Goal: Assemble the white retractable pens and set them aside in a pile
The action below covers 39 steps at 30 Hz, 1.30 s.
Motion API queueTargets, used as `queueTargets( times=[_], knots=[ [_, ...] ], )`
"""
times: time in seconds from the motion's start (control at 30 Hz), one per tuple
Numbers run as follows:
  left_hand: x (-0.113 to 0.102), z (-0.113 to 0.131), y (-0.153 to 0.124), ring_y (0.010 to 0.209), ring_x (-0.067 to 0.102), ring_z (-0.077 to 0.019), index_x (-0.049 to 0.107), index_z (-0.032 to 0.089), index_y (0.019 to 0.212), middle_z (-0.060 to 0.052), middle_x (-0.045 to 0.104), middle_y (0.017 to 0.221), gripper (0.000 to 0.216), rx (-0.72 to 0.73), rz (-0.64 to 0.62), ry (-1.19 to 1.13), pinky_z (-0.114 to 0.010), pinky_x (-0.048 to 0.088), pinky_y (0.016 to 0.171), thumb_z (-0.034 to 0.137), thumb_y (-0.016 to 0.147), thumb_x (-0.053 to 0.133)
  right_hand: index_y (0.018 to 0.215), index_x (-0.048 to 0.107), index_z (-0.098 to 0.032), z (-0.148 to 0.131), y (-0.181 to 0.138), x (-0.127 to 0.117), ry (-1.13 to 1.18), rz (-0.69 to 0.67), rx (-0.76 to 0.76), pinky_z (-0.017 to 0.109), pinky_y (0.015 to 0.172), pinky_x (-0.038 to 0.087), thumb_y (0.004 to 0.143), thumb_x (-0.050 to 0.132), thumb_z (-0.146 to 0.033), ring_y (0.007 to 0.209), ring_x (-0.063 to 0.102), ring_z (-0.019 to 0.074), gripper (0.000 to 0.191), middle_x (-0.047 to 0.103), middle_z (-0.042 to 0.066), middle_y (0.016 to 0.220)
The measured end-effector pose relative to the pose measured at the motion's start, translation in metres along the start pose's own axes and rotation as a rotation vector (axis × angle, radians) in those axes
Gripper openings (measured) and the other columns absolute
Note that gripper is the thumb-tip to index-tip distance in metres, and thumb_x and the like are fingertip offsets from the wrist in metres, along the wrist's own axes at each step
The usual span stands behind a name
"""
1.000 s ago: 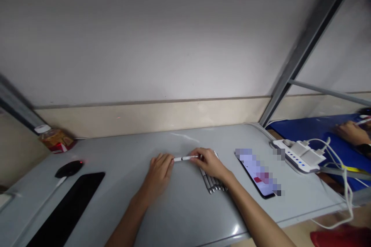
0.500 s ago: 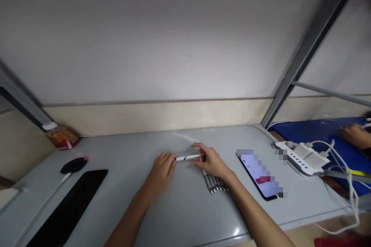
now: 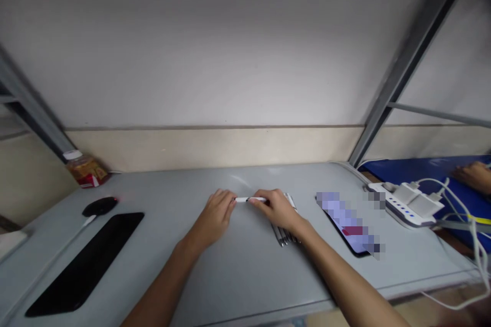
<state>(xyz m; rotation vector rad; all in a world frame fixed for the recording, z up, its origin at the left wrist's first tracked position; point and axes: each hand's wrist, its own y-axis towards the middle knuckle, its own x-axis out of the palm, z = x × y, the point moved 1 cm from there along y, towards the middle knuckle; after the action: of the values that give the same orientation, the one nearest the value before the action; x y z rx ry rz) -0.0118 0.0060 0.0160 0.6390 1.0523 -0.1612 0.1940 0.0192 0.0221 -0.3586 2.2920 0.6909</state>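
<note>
A white pen (image 3: 241,200) with dark markings is held level between my two hands, over the middle of the grey table (image 3: 245,276). My left hand (image 3: 218,212) pinches its left end, fingers closed. On the other end, the thumb and fingers of my right hand (image 3: 278,208) are closed round the barrel, hiding its right tip. Several pens (image 3: 283,236) with silvery tips lie side by side under and behind my right wrist, partly covered by it.
A phone (image 3: 347,225) with a lit screen lies right of my arm. Beyond it sits a white power strip (image 3: 402,206) with plugs and cables. At left are a black slab (image 3: 88,265), a round black device (image 3: 99,206) and a bottle (image 3: 86,168). Another person's hand (image 3: 473,176) is far right.
My right hand has closed from a loose, spread grip to a firm hold further along the pen, nearer my left hand. The view has shifted slightly.
</note>
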Motion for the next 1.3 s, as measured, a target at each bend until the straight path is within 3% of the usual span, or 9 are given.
queueTargets(
  times=[0.17,0.23,0.33,0.53,0.7,0.9,1.0,1.2,1.3],
  knots=[
    [-0.001,0.000,0.000,0.085,0.049,-0.0187,0.053,0.021,0.088,-0.003,0.056,0.085,0.029,-0.013,0.011,-0.017,-0.033,0.042,0.078,0.031,0.098,0.028,0.109,0.061,-0.021,0.002,0.000,-0.006,0.081,0.047,-0.024,0.022,0.059,0.034,0.085,0.061,-0.040,0.062,0.051,0.0123,0.030,0.061,-0.001,0.073],
    [-0.002,0.000,0.000,0.084,0.050,-0.0184,0.054,0.021,0.088,-0.003,0.056,0.086,0.028,-0.023,0.015,-0.043,-0.033,0.042,0.078,0.031,0.097,0.030,0.096,0.063,-0.020,0.006,0.001,-0.005,0.060,0.034,-0.026,0.022,0.058,0.033,0.089,0.055,-0.036,0.060,0.048,0.0115,0.019,0.059,-0.002,0.070],
    [-0.004,0.001,-0.001,0.088,0.050,-0.0182,0.055,0.021,0.092,-0.003,0.057,0.089,0.024,-0.005,0.009,-0.093,-0.033,0.042,0.082,0.029,0.097,0.033,0.069,0.060,-0.017,0.010,0.003,-0.003,0.008,0.021,0.032,0.024,0.055,0.029,0.096,0.039,-0.037,0.054,0.040,0.0109,0.040,0.052,-0.002,0.058],
    [-0.001,-0.006,-0.003,0.085,0.054,-0.0179,0.055,0.021,0.096,-0.004,0.058,0.091,0.020,-0.073,0.001,-0.156,-0.033,0.044,0.079,0.031,0.095,0.037,0.105,0.062,-0.020,0.010,0.001,-0.009,0.147,0.022,-0.022,0.022,0.059,0.034,0.086,0.059,-0.038,0.062,0.048,0.0116,0.027,0.056,-0.003,0.069],
    [0.003,-0.009,-0.004,0.077,0.052,-0.0169,0.054,0.021,0.091,-0.002,0.055,0.083,0.028,-0.056,0.001,-0.093,-0.032,0.043,0.075,0.034,0.097,0.030,0.076,0.064,-0.016,0.014,0.002,-0.008,0.100,0.007,0.045,0.022,0.052,0.030,0.094,0.043,-0.040,0.054,0.041,0.0109,0.037,0.050,-0.002,0.057],
    [0.004,-0.014,-0.003,0.070,0.049,-0.0163,0.051,0.021,0.082,0.000,0.051,0.074,0.030,-0.035,-0.023,-0.001,-0.029,0.039,0.069,0.032,0.098,0.028,0.087,0.067,-0.018,0.011,0.002,-0.009,0.141,0.006,0.028,0.022,0.055,0.030,0.090,0.051,-0.043,0.057,0.042,0.0108,0.030,0.052,-0.003,0.061],
    [0.003,-0.015,-0.003,0.071,0.049,-0.0170,0.051,0.021,0.080,-0.001,0.053,0.073,0.028,-0.013,-0.019,0.071,-0.031,0.037,0.069,0.026,0.097,0.029,0.073,0.062,-0.016,0.008,0.002,-0.009,0.173,-0.024,0.053,0.023,0.053,0.027,0.090,0.049,-0.046,0.055,0.038,0.0100,0.037,0.046,-0.003,0.058],
    [-0.001,0.000,-0.003,0.078,0.048,-0.0219,0.053,0.021,0.078,-0.005,0.058,0.074,0.027,0.047,0.125,0.363,-0.036,0.032,0.071,0.012,0.092,0.031,0.067,0.051,-0.017,0.005,0.001,-0.007,0.712,-0.244,0.279,0.023,0.045,0.026,0.087,0.049,-0.054,0.045,0.029,0.0081,0.041,0.031,-0.007,0.051],
    [0.001,0.008,-0.002,0.077,0.048,-0.0217,0.055,0.020,0.080,-0.005,0.058,0.075,0.029,0.047,0.157,0.361,-0.035,0.032,0.071,0.016,0.095,0.030,0.065,0.053,-0.016,0.007,0.003,-0.005,0.878,-0.151,0.367,0.022,0.044,0.027,0.083,0.056,-0.053,0.044,0.032,0.0076,0.041,0.038,-0.006,0.050]
  ],
)
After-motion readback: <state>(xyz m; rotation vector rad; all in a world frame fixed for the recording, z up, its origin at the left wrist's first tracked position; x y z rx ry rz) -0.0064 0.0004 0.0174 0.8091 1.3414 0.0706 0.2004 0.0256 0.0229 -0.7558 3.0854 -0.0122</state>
